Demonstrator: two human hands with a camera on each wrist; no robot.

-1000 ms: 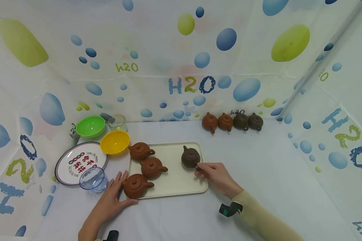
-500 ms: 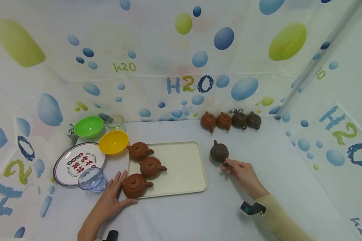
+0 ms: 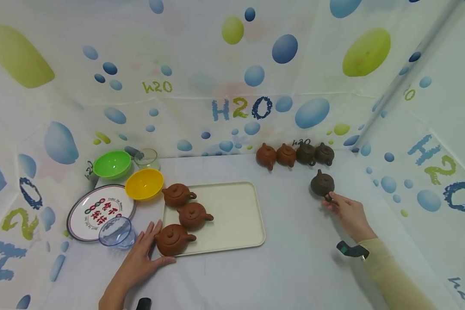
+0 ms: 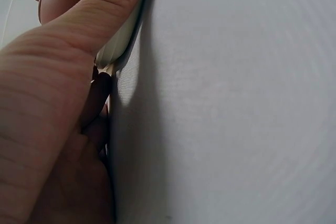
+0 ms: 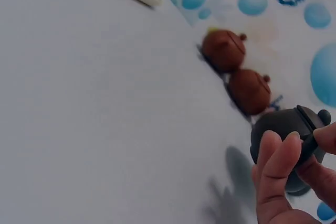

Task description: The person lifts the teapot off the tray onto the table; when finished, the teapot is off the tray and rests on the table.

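Observation:
My right hand (image 3: 348,214) pinches a small dark brown teapot (image 3: 322,184) by its handle, to the right of the tray. In the right wrist view that dark teapot (image 5: 281,127) is held above the white table, its shadow apart from it. Three reddish-brown teapots, the front one (image 3: 173,240), the middle one (image 3: 194,216) and the back one (image 3: 177,195), are on the left side of a cream tray (image 3: 232,219). Around the tray's front left corner my left hand (image 3: 141,258) rests with spread fingers, thumb along the front edge; its fingertips are partly hidden by the front teapot.
A row of several teapots (image 3: 286,155) stands at the back right by the patterned cloth wall. On the left are a green bowl (image 3: 112,165), a yellow bowl (image 3: 144,184), a printed oval plate (image 3: 89,213), a clear glass (image 3: 147,158) and a bluish glass (image 3: 118,233).
The right hand has lifted the dark teapot off the tray's right side and carried it right, toward the row at the back. The left hand has stayed at the tray's corner.

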